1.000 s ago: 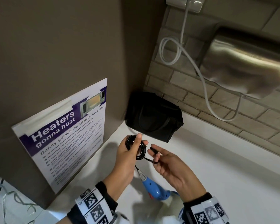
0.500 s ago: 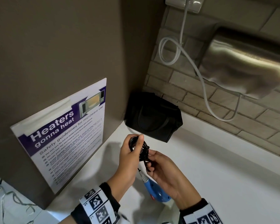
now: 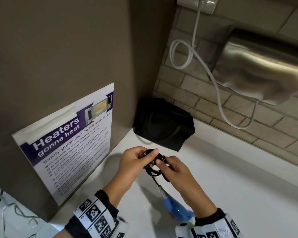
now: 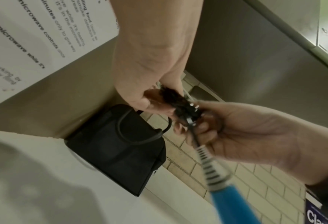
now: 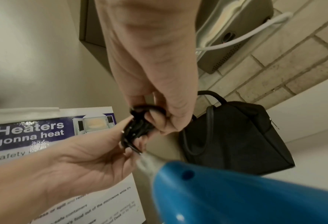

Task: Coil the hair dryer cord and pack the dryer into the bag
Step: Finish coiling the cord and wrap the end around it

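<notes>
A small coil of black cord (image 3: 154, 164) is held between both hands above the white counter (image 3: 230, 194). My left hand (image 3: 145, 156) pinches the coil's top with thumb and fingers. My right hand (image 3: 162, 164) grips its right side, thumb on the loops. From the coil a short length of cord runs down through a ribbed sleeve to the blue hair dryer (image 3: 175, 207), which sits low by my right wrist. In the wrist views the coil (image 4: 184, 109) (image 5: 138, 125) shows between the fingers, with the dryer (image 5: 236, 197) close up. The black bag (image 3: 163, 124) stands in the corner beyond the hands.
A brown cabinet side with a microwave safety poster (image 3: 67, 143) walls off the left. On the brick wall (image 3: 196, 93) behind, a white cable (image 3: 218, 93) loops down from a socket beside a steel wall unit (image 3: 265, 66). The counter stretches away to the right.
My right hand has closed in on the coil and now grips it, where before it held only the loose end. Both hands with the coil have tilted and dropped slightly.
</notes>
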